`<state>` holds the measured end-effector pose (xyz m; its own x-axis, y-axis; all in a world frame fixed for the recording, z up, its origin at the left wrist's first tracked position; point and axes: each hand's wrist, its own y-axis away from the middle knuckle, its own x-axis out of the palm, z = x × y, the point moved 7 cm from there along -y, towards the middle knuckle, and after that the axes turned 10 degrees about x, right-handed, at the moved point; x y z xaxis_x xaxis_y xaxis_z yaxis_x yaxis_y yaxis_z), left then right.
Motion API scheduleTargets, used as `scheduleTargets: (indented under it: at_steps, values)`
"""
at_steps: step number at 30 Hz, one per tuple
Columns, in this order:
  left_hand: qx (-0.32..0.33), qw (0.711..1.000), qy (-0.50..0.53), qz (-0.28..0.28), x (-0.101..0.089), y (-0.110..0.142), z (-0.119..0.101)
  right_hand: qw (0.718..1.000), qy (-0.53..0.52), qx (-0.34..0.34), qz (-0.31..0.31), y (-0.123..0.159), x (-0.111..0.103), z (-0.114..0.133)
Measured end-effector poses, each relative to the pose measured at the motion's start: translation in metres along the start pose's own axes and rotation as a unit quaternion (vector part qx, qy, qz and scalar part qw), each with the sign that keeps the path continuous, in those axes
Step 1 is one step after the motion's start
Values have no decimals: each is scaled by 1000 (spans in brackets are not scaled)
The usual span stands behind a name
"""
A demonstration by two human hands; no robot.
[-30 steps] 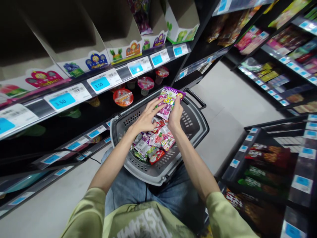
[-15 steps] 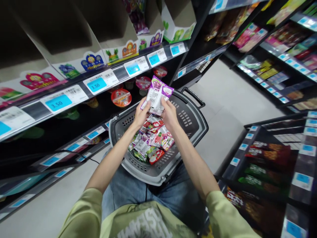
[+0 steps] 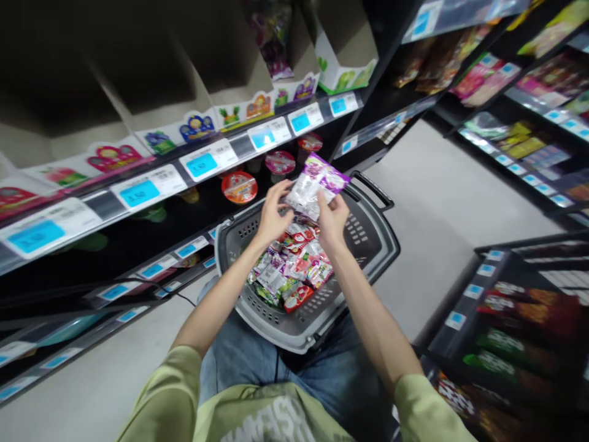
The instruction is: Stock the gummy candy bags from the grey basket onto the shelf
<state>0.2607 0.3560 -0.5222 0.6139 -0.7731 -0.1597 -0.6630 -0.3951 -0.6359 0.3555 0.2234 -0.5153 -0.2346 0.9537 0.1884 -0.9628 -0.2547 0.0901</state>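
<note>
My right hand (image 3: 333,220) pinches a purple and white snack packet (image 3: 310,187) with grapes printed on it, thumb on top, above the basket. At the packet's left edge is my left hand (image 3: 275,213), its thumb and fingers apart; whether a fingertip touches the packet I cannot tell. Below both hands, a grey shopping basket (image 3: 280,336) rests at my lap. Several small colourful snack packets (image 3: 294,264) lie heaped inside it, red, purple, green and pink.
Along the left runs a shelf with cardboard display boxes (image 3: 207,120) and price tags (image 3: 201,164). Lidded cups (image 3: 239,186) sit on the shelf below. A low rack of bagged snacks (image 3: 519,301) stands at right, with more stocked shelves (image 3: 529,141) beyond the pale floor (image 3: 427,178).
Both hands gripped the packet before; now my left thumb has come off it and the fingers have spread. The packet has tilted clockwise in my right hand. The view has shifted slightly.
</note>
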Motion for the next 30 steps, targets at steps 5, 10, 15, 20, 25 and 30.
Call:
scheduleTargets:
  at_steps: [5, 10, 15, 20, 25, 30]
  values:
    - [99, 985, -109, 89, 13, 12, -18, 994, 0, 72, 84, 12, 13, 1]
    - [18, 996, -82, 28, 6, 18, -2, 995, 72, 30, 59, 14, 12, 1]
    - [47, 988, -77, 128, 10, 23, -17, 991, 82, 38, 100, 14, 21, -12]
    - [55, 972, -121, 192, 2, 17, -22, 995, 82, -29, 54, 16, 16, 21]
    - [35, 954, -189, 232, 1, 20, -8, 984, 23, -174, 14, 20, 39, 112]
    - [25, 925, -247, 288, 4, 27, 3, 959, -3, -276, 61, -15, 124, 190]
